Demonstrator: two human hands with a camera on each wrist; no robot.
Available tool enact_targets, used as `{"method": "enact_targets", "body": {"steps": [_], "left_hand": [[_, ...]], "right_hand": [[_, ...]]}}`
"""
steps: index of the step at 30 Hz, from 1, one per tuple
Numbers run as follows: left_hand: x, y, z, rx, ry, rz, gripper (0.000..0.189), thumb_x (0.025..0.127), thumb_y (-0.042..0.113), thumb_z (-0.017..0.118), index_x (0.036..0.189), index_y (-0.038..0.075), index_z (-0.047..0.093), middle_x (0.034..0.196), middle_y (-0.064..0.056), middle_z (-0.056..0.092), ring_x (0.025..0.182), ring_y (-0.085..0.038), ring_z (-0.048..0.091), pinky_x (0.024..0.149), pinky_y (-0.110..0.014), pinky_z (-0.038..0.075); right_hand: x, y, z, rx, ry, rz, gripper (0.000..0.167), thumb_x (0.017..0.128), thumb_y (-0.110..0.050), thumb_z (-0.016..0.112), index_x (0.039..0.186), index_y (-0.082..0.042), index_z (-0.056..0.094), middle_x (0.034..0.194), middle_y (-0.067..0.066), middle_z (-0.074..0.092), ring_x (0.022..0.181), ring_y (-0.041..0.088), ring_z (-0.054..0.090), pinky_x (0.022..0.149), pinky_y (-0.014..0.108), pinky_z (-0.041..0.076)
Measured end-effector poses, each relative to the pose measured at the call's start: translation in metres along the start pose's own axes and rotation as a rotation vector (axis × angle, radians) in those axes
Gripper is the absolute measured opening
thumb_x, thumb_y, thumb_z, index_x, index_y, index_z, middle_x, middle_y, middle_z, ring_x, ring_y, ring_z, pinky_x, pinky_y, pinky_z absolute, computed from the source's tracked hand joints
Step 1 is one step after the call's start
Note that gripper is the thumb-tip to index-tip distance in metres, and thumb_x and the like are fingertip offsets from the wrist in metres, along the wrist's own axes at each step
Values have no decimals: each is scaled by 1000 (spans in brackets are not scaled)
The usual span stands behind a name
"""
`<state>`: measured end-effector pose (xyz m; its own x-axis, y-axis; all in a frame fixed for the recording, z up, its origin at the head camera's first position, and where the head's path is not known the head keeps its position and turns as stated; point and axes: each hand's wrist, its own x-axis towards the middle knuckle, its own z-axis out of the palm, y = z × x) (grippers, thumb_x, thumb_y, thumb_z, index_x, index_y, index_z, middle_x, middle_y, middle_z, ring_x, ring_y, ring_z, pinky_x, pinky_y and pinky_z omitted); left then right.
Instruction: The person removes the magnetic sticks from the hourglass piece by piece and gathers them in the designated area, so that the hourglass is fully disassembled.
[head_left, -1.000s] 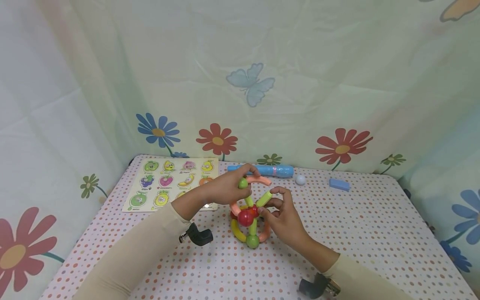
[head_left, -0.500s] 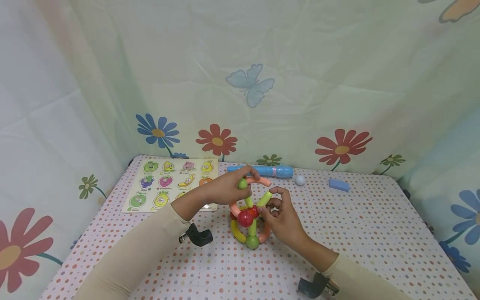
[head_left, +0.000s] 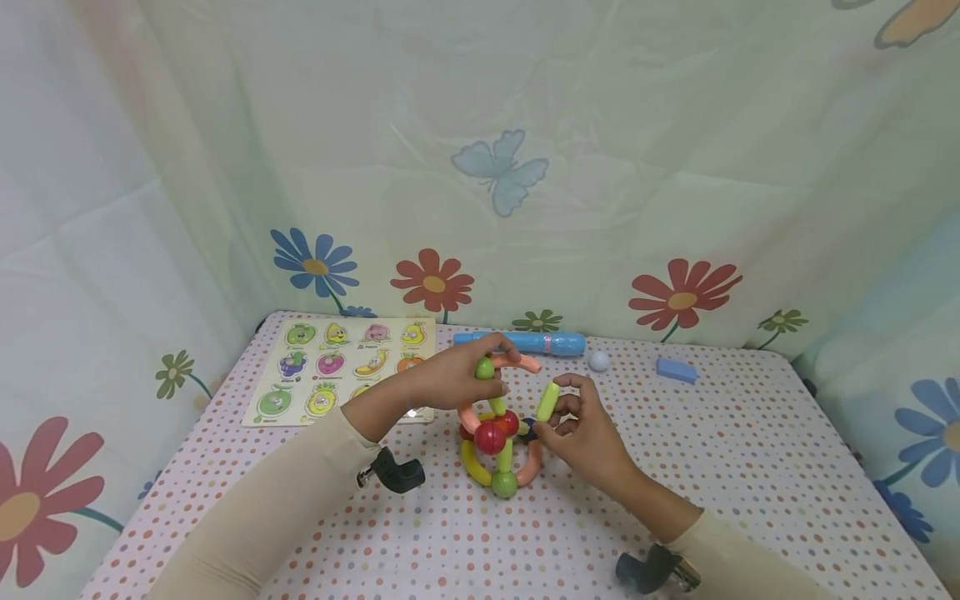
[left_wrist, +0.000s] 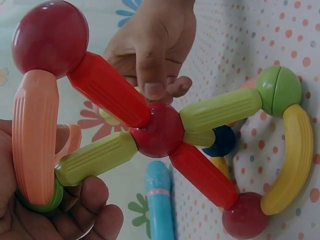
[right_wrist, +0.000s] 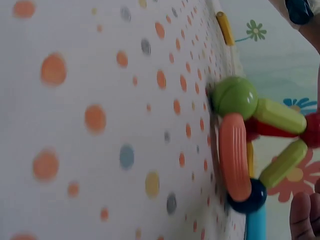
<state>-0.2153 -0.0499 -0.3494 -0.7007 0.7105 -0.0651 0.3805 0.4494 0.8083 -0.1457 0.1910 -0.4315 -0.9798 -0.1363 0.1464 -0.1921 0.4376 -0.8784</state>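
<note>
A toy of coloured balls and rods [head_left: 491,437] stands on the table in front of me, with red balls, green balls and a dark blue ball [left_wrist: 220,141] joined by straight and curved rods. My left hand [head_left: 456,377] grips the green ball [head_left: 485,367] at its top; in the left wrist view fingers curl around that ball beside a curved peach rod [left_wrist: 35,137]. To the right of the toy, my right hand [head_left: 585,432] pinches a light green rod [head_left: 548,402] between thumb and fingers, apart from the red middle ball [left_wrist: 159,130]. The right wrist view catches only some fingertips [right_wrist: 301,215].
Behind the toy lies a light blue tube-shaped thing [head_left: 536,342]. A pale ball [head_left: 598,361] and a blue block [head_left: 677,370] are to its right. At the left is a fruit picture board [head_left: 352,388]. The dotted table [head_left: 720,467] backs onto a floral curtain [head_left: 570,233].
My right hand has moved right, taking the light green rod off the toy's red middle ball and tipping it more upright. The dark blue ball now shows. My left hand holds its place.
</note>
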Motion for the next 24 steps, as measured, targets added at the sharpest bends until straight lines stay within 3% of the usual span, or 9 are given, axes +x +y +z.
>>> {"method": "enact_targets", "body": {"steps": [5, 12, 19, 24], "left_hand": [[0, 0, 0, 7, 3, -13, 41, 99, 14, 64, 136, 21, 49, 88, -6, 62, 48, -14, 44, 49, -28, 43], [0, 0, 0, 0, -5, -17, 43, 99, 15, 64, 137, 23, 47, 89, -6, 62, 50, -15, 43, 51, -29, 43], [0, 0, -1, -15, -8, -28, 43, 99, 16, 65, 137, 25, 45, 65, 2, 45, 51, -14, 42, 52, -29, 41], [0, 1, -1, -22, -13, -19, 44, 100, 15, 64, 137, 24, 43, 62, 3, 40, 52, -15, 42, 52, -28, 41]], "right_hand": [[0, 10, -17, -93, -25, -16, 67, 85, 3, 78, 137, -6, 36, 92, 7, 63, 76, 22, 59, 60, 27, 53], [-1, 18, -47, -233, -54, -59, 65, 84, -2, 82, 136, -3, 44, 96, 4, 61, 82, 21, 57, 65, 27, 51], [-3, 25, -80, -337, -183, -71, 61, 82, -13, 87, 133, -4, 54, 100, 3, 60, 88, 22, 56, 67, 26, 50], [-6, 32, -100, -368, -230, -48, 61, 82, -19, 88, 132, -6, 56, 102, 5, 59, 91, 25, 56, 67, 27, 50]]}}
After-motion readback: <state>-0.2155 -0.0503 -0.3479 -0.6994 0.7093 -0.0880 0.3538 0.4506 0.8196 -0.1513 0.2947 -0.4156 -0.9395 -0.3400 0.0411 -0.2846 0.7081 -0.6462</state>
